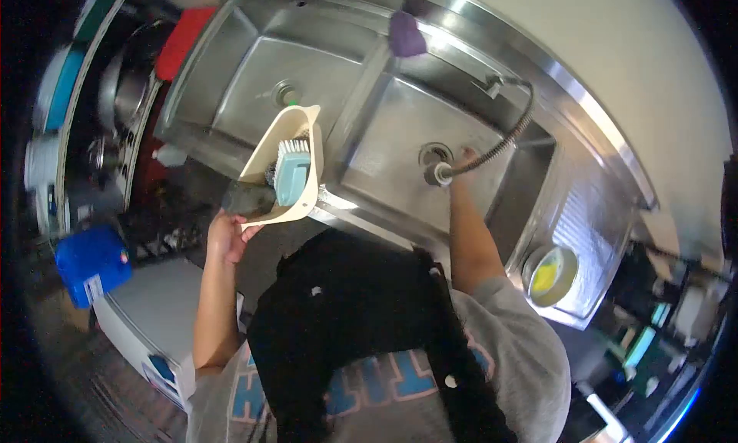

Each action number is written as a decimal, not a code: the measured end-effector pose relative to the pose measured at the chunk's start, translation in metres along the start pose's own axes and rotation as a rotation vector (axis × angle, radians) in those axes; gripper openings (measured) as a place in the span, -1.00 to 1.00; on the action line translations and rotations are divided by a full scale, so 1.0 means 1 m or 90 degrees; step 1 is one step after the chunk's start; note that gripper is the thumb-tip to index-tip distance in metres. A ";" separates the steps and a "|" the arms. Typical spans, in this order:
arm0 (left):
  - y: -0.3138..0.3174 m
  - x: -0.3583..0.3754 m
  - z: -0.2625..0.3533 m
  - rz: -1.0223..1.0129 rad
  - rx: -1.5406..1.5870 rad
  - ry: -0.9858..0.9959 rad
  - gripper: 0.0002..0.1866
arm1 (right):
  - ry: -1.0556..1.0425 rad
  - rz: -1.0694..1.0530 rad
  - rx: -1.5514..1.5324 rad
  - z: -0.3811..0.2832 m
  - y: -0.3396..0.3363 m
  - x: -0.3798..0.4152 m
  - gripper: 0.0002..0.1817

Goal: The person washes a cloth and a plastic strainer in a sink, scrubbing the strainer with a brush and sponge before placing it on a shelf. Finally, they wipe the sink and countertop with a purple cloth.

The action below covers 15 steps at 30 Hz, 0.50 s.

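Observation:
My left hand (225, 238) is closed on the near end of a cream plastic caddy (311, 189), held tilted over the front edge of the left sink basin (307, 66). Inside the caddy lie a light-blue scrub brush (292, 178) with white bristles and dark scourers, partly covered by the brush. My right hand (466, 157) reaches into the right basin (392, 136), close by the drain (436, 152). A spray head (438, 174) on a coiled metal hose (515, 139) crosses in front of this hand and hides most of its fingers.
A purple cloth (406, 34) rests on the back ledge between the basins. On the right drainboard stands a round metal pan (565, 278) with a yellow sponge (545, 278). Shelves with pots (131, 93) line the left, above a blue container (92, 262).

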<state>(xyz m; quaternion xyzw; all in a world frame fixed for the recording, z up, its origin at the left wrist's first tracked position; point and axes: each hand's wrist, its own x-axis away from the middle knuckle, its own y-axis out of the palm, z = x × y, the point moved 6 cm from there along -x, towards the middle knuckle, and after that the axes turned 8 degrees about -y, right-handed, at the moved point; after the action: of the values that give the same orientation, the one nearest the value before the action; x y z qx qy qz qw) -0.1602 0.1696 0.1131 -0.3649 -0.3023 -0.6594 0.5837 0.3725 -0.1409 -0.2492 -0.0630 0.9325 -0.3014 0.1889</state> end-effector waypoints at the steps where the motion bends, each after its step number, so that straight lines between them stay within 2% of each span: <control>1: -0.004 0.012 -0.005 0.024 0.028 0.006 -0.52 | -0.063 -0.079 0.153 -0.105 -0.067 -0.010 -0.53; 2: 0.002 0.025 -0.006 -0.012 0.028 0.017 -0.48 | -0.077 -0.230 0.328 -0.127 -0.080 -0.020 -0.55; 3: 0.005 0.036 -0.008 -0.041 0.033 0.032 -0.43 | -0.096 -0.293 0.342 -0.113 -0.069 -0.021 -0.54; 6: -0.003 0.043 -0.028 -0.080 0.115 0.042 -0.40 | -0.126 -0.456 0.228 -0.081 -0.030 -0.008 -0.52; 7: 0.000 0.059 -0.029 -0.042 0.127 0.042 -0.44 | -0.147 -0.513 0.193 -0.083 -0.019 -0.002 -0.52; 8: -0.010 0.054 -0.042 -0.048 0.188 0.031 -0.45 | -0.163 -0.566 0.157 -0.077 -0.014 0.009 -0.51; 9: -0.014 0.051 -0.051 -0.071 0.252 0.071 -0.48 | -0.181 -0.617 0.124 -0.093 -0.002 0.014 -0.51; 11: -0.044 0.055 -0.070 0.095 0.360 0.064 -0.48 | -0.212 -0.702 0.070 -0.122 0.016 0.023 -0.49; 13: -0.091 0.078 -0.089 0.190 0.434 0.070 -0.50 | -0.238 -0.781 0.054 -0.155 0.028 0.033 -0.48; 15: -0.130 0.076 -0.106 0.094 0.492 0.095 -0.46 | -0.239 -0.839 0.054 -0.186 0.035 0.044 -0.46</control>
<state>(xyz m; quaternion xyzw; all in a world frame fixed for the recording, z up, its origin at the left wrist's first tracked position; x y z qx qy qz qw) -0.3068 0.0578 0.1220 -0.0903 -0.4574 -0.4780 0.7443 0.2593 -0.0225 -0.1450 -0.6610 0.6385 -0.3735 0.1265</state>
